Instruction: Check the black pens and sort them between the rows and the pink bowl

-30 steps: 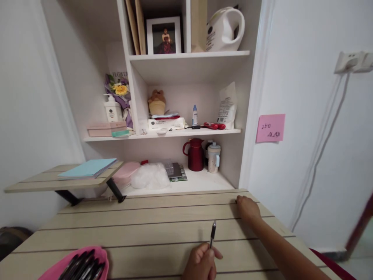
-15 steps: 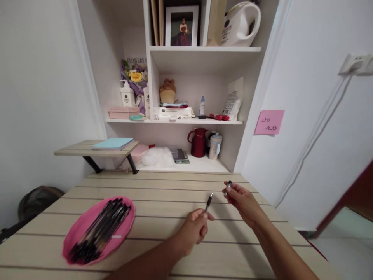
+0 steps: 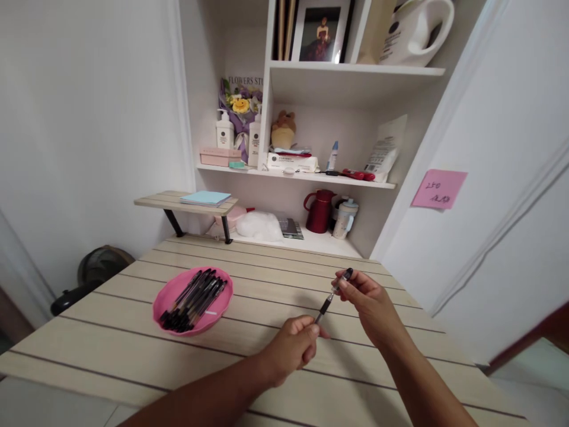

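Observation:
My left hand (image 3: 297, 344) is closed around the barrel of a pen (image 3: 325, 305), whose dark grip and tip point up and to the right. Pinched between thumb and fingers of my right hand (image 3: 362, 296) is a pen cap (image 3: 347, 274) with a black end. The pen's tip is at the lower end of the cap; whether it has entered the cap I cannot tell. Both hands are above the slatted tabletop (image 3: 267, 379). To their left, a pink oval tray (image 3: 224, 305) holds many black pens (image 3: 195, 299) lying in a bundle, with a small white strip beside them.
A small raised shelf (image 3: 173, 201) with blue paper (image 3: 205, 197) stands at the table's back left. Behind the table, a white shelf unit (image 3: 329, 178) holds a red jug (image 3: 319, 212), a cup (image 3: 345, 219) and bottles. A pink note (image 3: 439, 188) sticks to the right wall.
My right hand has brought the cap down and left to the pen's tip. The left hand keeps its hold on the pen. The whole view has shifted and tilted.

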A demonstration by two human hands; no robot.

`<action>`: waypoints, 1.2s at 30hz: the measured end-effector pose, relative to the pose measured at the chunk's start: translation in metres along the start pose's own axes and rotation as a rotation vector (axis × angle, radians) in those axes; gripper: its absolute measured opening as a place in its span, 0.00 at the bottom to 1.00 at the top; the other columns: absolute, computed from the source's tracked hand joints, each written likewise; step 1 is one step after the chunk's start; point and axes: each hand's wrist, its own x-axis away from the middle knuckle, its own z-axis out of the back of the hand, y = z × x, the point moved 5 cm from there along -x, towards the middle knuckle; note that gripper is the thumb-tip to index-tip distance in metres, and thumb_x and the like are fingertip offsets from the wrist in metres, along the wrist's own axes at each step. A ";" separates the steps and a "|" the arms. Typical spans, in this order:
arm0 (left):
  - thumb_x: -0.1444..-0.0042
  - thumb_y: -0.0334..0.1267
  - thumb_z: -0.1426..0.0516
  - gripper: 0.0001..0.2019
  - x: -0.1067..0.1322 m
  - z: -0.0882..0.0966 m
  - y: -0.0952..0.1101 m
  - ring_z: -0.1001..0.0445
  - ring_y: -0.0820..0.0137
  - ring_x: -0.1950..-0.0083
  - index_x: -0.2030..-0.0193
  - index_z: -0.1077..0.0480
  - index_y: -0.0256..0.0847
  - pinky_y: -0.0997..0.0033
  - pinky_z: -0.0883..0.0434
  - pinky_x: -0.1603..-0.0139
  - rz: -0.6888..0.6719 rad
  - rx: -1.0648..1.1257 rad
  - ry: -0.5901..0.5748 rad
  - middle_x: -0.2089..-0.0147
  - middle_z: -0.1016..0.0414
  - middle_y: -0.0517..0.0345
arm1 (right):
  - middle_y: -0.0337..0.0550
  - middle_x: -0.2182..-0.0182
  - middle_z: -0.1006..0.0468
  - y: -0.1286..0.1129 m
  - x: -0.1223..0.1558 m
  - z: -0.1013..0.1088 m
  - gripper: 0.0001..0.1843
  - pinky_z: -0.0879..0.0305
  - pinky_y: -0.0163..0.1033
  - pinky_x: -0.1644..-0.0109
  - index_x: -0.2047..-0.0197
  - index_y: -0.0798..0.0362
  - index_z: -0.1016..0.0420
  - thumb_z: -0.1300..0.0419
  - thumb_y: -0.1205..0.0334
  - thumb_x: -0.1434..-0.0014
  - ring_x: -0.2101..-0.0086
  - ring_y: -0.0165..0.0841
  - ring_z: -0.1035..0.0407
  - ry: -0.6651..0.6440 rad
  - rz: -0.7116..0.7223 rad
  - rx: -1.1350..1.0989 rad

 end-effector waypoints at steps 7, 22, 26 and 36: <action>0.45 0.46 0.51 0.16 0.006 0.006 0.000 0.55 0.81 0.86 0.60 0.34 0.34 0.78 0.57 0.84 -0.012 -0.006 -0.010 0.86 0.47 0.71 | 0.40 0.75 0.27 0.006 0.015 -0.020 0.17 0.41 0.35 0.71 0.65 0.54 0.27 0.35 0.53 0.56 0.74 0.28 0.37 -0.077 -0.078 0.017; 0.45 0.40 0.52 0.11 0.006 0.010 0.026 0.42 0.75 0.75 0.64 0.30 0.38 0.74 0.46 0.73 -0.269 -0.454 0.252 0.76 0.36 0.61 | 0.43 0.70 0.24 0.031 0.028 -0.028 0.17 0.38 0.38 0.66 0.64 0.51 0.29 0.37 0.49 0.53 0.69 0.34 0.32 -0.072 -0.219 -0.045; 0.45 0.45 0.53 0.13 0.004 0.008 0.016 0.55 0.80 0.85 0.65 0.34 0.38 0.77 0.56 0.81 -0.003 0.001 0.021 0.84 0.48 0.69 | 0.51 0.51 0.28 0.017 0.030 -0.039 0.28 0.38 0.46 0.54 0.48 0.48 0.35 0.40 0.48 0.50 0.52 0.42 0.35 -0.266 -0.228 -0.287; 0.46 0.41 0.51 0.10 0.017 0.017 0.033 0.49 0.78 0.79 0.71 0.35 0.38 0.76 0.52 0.77 -0.158 -0.251 0.190 0.80 0.44 0.66 | 0.41 0.73 0.24 0.035 0.019 -0.047 0.14 0.36 0.38 0.66 0.67 0.51 0.30 0.35 0.53 0.55 0.70 0.34 0.31 0.010 -0.134 -0.147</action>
